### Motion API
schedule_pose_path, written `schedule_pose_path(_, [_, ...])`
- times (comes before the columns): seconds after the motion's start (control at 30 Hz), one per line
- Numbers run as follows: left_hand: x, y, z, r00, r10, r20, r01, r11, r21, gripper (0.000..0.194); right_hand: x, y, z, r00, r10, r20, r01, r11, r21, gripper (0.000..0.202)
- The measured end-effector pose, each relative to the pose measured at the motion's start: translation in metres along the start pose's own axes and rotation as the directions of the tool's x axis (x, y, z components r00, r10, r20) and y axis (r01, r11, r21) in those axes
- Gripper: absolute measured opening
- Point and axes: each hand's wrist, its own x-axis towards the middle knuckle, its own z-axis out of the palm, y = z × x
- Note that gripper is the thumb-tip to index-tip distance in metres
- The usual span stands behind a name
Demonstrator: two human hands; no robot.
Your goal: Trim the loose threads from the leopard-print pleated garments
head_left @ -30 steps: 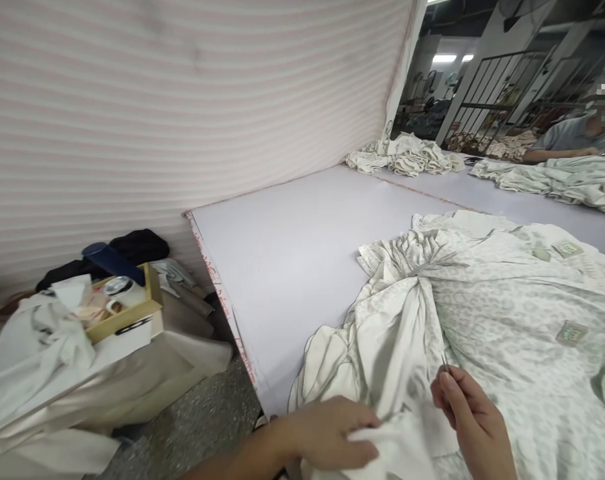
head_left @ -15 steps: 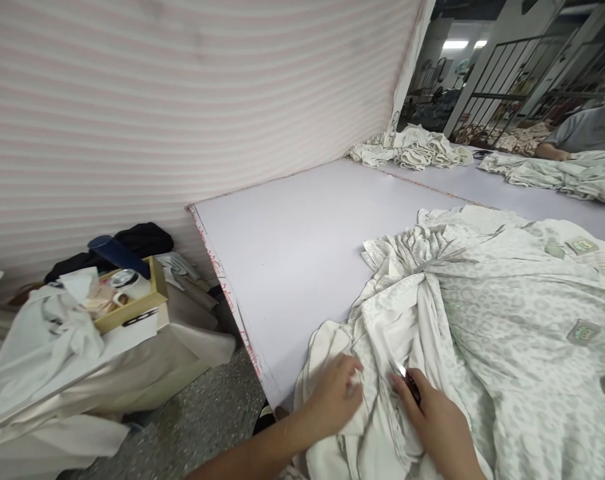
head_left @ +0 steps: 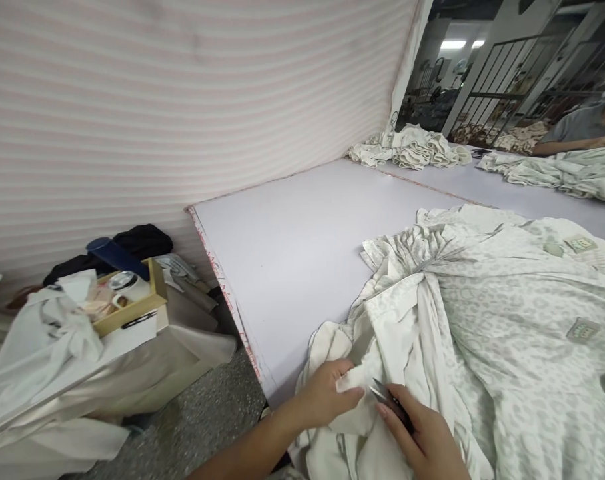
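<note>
White and pale green leopard-print fabric (head_left: 522, 313) lies heaped on the table at the right, gathered tightly near its upper left. At its lower left edge my left hand (head_left: 327, 395) pinches a fold of the white cloth between thumb and fingers. Small dark-handled snips (head_left: 395, 405) are held in my right hand (head_left: 422, 430), their blades apart and pointing left toward that fold. A short gap separates the blade tips from my left fingers. Two greenish patches show on the printed cloth.
The pale table (head_left: 282, 267) has a red-marked left edge. Bunched cloth (head_left: 412, 147) lies at the back, more cloth (head_left: 557, 172) at right near a person's arm. At left, a yellow box (head_left: 157, 287) holds a tin and a blue cylinder (head_left: 115, 257). A striped sheet (head_left: 197, 100) hangs behind.
My left hand has closed on the cloth and lifted a fold. The snips in my right hand have moved slightly left, and their blades have opened. The other person's arm has shifted.
</note>
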Motion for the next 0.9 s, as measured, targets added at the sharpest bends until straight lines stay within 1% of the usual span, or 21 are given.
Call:
schedule_pose_path(0.07, [-0.003,-0.001,0.002,0.998,-0.012,0.053,0.026,0.962,-0.271,0.029,-0.001,0.001,0.003,0.999,-0.022,0.028,0.021,1.000,0.017,0.033])
schedule_pose_path(0.1, [-0.004,-0.002,0.003,0.998,-0.018,0.061,0.038,0.934,-0.356,0.032,-0.001,0.002,0.003,0.999,-0.024,0.033,0.024,1.000,0.018,0.032])
schedule_pose_path(0.17, [-0.004,-0.006,0.006,0.999,-0.013,0.044,0.030,0.911,-0.412,0.035,0.000,0.005,0.005,0.999,-0.018,0.035,0.018,1.000,0.011,0.031])
schedule_pose_path(0.27, [-0.003,-0.010,0.009,1.000,0.005,0.022,0.006,0.898,-0.441,0.035,0.001,0.005,0.006,0.999,0.004,0.034,-0.004,1.000,0.001,0.031])
schedule_pose_path(0.37, [-0.002,-0.011,0.010,0.999,-0.010,0.038,0.027,0.878,-0.479,0.033,0.001,0.004,0.005,0.999,0.040,0.016,-0.040,0.999,-0.007,0.034])
schedule_pose_path(0.43, [-0.001,-0.010,0.009,0.999,-0.050,0.021,0.054,0.903,-0.427,0.030,0.000,0.003,0.001,0.997,0.081,-0.020,-0.081,0.997,-0.011,0.037])
schedule_pose_path(0.47, [-0.001,-0.010,0.009,0.997,-0.073,-0.012,0.064,0.926,-0.372,0.027,0.000,0.003,-0.002,0.993,0.106,-0.046,-0.106,0.994,-0.011,0.038])
schedule_pose_path(0.57, [0.001,-0.013,0.006,0.975,-0.113,-0.192,0.076,0.979,-0.189,0.015,-0.002,0.006,-0.014,0.975,0.182,-0.128,-0.183,0.983,0.001,0.041])
schedule_pose_path(0.63, [0.003,-0.015,0.005,0.952,-0.107,-0.287,0.070,0.988,-0.135,0.013,-0.003,0.009,-0.018,0.961,0.220,-0.170,-0.221,0.975,0.010,0.042])
schedule_pose_path(0.67, [0.004,-0.016,0.006,0.947,-0.101,-0.304,0.067,0.991,-0.120,0.013,-0.003,0.010,-0.017,0.954,0.234,-0.186,-0.236,0.972,0.011,0.042])
schedule_pose_path(0.7, [0.006,-0.017,0.007,0.950,-0.094,-0.299,0.064,0.992,-0.110,0.012,-0.002,0.011,-0.015,0.948,0.246,-0.201,-0.249,0.968,0.010,0.041])
schedule_pose_path(0.77, [0.008,-0.017,0.010,0.966,-0.083,-0.246,0.060,0.993,-0.100,0.010,0.001,0.014,-0.006,0.941,0.260,-0.217,-0.264,0.965,0.012,0.042])
schedule_pose_path(0.83, [0.009,-0.014,0.014,0.973,-0.073,-0.219,0.055,0.995,-0.085,0.009,0.006,0.015,0.002,0.943,0.265,-0.204,-0.261,0.964,0.044,0.036])
schedule_pose_path(0.9, [0.007,-0.008,0.015,0.965,-0.051,-0.258,0.035,0.997,-0.065,0.010,0.009,0.016,0.006,0.947,0.261,-0.186,-0.241,0.963,0.123,0.027])
